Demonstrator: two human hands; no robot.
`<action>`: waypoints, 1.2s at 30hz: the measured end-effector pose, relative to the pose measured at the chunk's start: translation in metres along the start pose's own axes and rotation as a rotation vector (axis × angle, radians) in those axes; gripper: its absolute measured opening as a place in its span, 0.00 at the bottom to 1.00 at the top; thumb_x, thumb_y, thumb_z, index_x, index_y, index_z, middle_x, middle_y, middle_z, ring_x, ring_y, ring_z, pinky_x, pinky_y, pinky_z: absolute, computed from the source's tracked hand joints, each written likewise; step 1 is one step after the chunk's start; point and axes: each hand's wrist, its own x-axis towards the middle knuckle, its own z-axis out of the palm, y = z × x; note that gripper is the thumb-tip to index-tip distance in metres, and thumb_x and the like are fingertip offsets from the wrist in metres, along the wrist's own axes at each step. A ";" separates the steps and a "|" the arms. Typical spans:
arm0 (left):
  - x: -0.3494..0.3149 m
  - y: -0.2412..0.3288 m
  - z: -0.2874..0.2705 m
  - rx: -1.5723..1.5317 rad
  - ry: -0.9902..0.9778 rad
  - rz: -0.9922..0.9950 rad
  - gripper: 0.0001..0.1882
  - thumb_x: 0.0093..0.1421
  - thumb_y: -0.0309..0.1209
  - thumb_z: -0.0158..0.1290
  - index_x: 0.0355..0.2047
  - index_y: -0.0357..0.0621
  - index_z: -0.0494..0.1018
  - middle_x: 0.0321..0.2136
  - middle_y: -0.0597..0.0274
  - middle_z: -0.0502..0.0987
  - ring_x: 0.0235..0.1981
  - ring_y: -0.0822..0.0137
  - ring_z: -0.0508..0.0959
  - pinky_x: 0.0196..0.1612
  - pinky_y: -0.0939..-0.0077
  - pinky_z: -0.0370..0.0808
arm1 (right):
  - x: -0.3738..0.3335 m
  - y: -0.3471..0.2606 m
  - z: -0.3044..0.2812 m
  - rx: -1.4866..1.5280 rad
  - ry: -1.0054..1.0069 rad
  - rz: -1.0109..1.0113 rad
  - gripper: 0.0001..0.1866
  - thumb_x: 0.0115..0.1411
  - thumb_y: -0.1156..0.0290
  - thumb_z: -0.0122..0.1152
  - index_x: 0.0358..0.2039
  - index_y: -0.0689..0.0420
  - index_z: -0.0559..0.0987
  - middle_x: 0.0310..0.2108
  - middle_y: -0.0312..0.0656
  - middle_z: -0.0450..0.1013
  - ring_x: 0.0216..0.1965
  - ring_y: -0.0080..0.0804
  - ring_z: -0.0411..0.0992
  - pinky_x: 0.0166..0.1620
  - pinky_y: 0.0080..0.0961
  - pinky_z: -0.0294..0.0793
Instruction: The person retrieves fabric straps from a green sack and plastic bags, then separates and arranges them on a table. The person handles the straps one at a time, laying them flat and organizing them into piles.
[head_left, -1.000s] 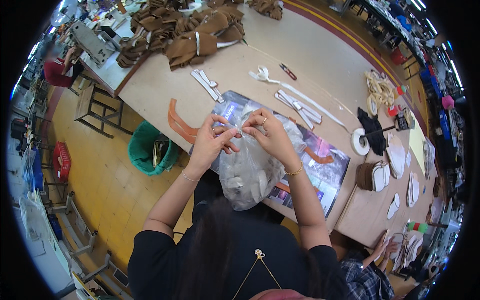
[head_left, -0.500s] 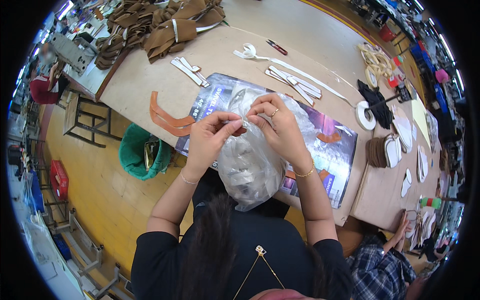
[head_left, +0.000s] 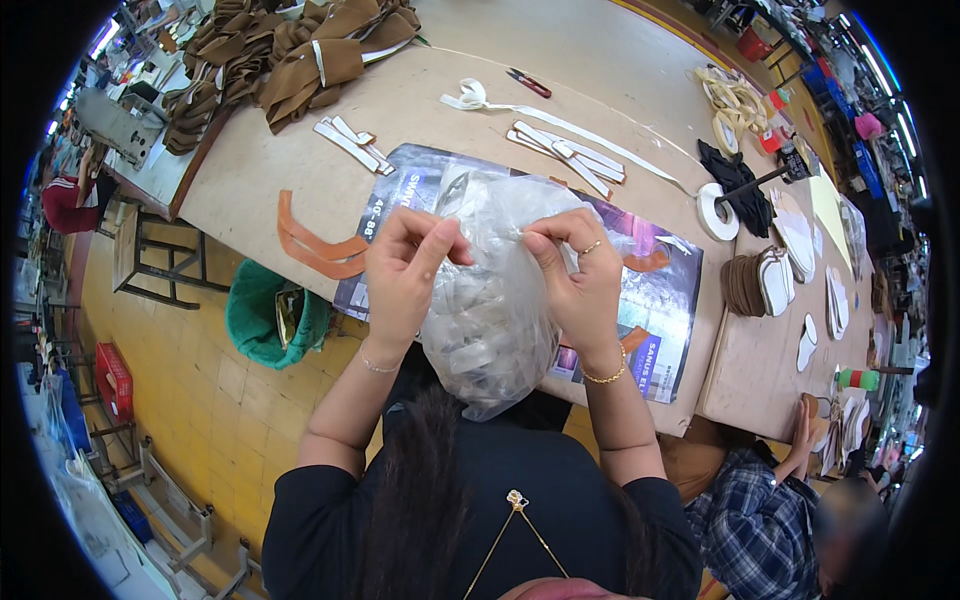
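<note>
Head view: right hand [head_left: 580,275] pinched, thumb against finger, on a gathered tip of the clear, bulging plastic bag [head_left: 490,325]; left hand [head_left: 405,270] near it, fingers curled close to the thumb, with any hold on the film impossible to tell. Bag, filled with whitish pieces [head_left: 480,365], upon the dark, glossy printed sheet [head_left: 675,285], lower end past the near edge of the beige, flat tabletop [head_left: 420,105]. Likely faults: escape of the small pinch, from slick film; tearing, from too sharp a pull; tipping off, from unsupported weight at the edge; shifting of the flat, orange-brown, bent strips [head_left: 297,243] at left, from a sideways drag.
</note>
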 end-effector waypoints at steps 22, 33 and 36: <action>0.008 -0.020 0.016 1.408 -0.493 -0.008 0.59 0.42 0.45 0.70 0.70 0.56 0.47 0.69 0.49 0.42 0.66 0.43 0.51 0.66 0.50 0.51 | -0.022 0.032 -0.069 0.477 -0.042 0.384 0.08 0.70 0.67 0.48 0.38 0.57 0.72 0.33 0.28 0.66 0.34 0.15 0.61 0.39 0.15 0.64; -0.029 -0.013 -0.015 1.427 -0.489 -0.163 0.73 0.33 0.56 0.70 0.71 0.50 0.35 0.70 0.43 0.34 0.69 0.37 0.41 0.67 0.46 0.43 | -0.055 0.057 -0.073 0.628 -0.062 0.672 0.21 0.53 0.91 0.56 0.42 0.56 0.61 0.40 0.37 0.65 0.36 0.15 0.68 0.37 0.17 0.75; -0.038 -0.016 -0.021 1.380 -0.475 -0.224 0.74 0.33 0.57 0.70 0.71 0.47 0.34 0.70 0.42 0.34 0.69 0.37 0.41 0.67 0.47 0.42 | -0.060 0.067 -0.065 0.469 -0.042 0.601 0.22 0.51 0.87 0.63 0.40 0.56 0.62 0.39 0.36 0.66 0.34 0.16 0.70 0.37 0.17 0.75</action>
